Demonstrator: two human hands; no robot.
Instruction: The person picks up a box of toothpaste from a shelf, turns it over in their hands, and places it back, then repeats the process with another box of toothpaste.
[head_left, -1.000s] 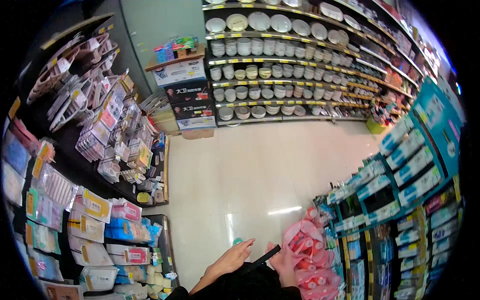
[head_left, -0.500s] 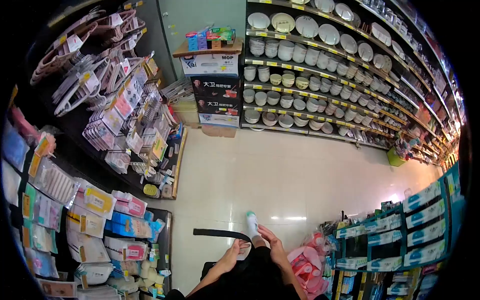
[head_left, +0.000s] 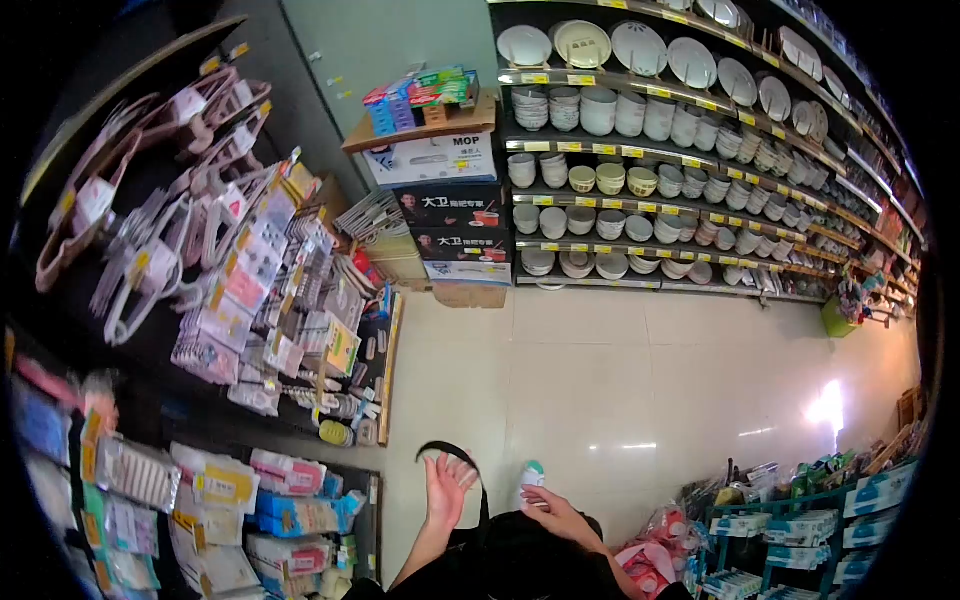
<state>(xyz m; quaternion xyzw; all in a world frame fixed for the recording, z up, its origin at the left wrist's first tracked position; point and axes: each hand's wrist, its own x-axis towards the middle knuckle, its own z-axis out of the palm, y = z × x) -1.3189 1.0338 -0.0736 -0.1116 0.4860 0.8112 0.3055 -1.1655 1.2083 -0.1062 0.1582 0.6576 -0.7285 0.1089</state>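
My left hand (head_left: 447,492) is raised with its fingers stretched out and apart. A black strap (head_left: 484,500) curves over its fingertips and runs down to the dark clothing on my body; the fingers do not close round it. Right of it, my right hand (head_left: 556,516) reaches across my dark clothing with its fingers extended, holding nothing I can see. Just beyond the right fingertips is a white shoe (head_left: 531,478) with a green toe, partly covered by the hand.
Bagged goods (head_left: 225,490) hang on a rack at left, below hangers (head_left: 160,255). Mop boxes (head_left: 455,205) are stacked ahead beside shelves of bowls and plates (head_left: 600,110). Pink packages (head_left: 655,550) and a rack of teal packs (head_left: 800,527) stand at right. Pale tiles (head_left: 590,370) cover the floor.
My left hand has moved left and opened outward, and the strap, stretched out to the left before, now arches over its fingers. My right hand has turned inward. The view has shifted.
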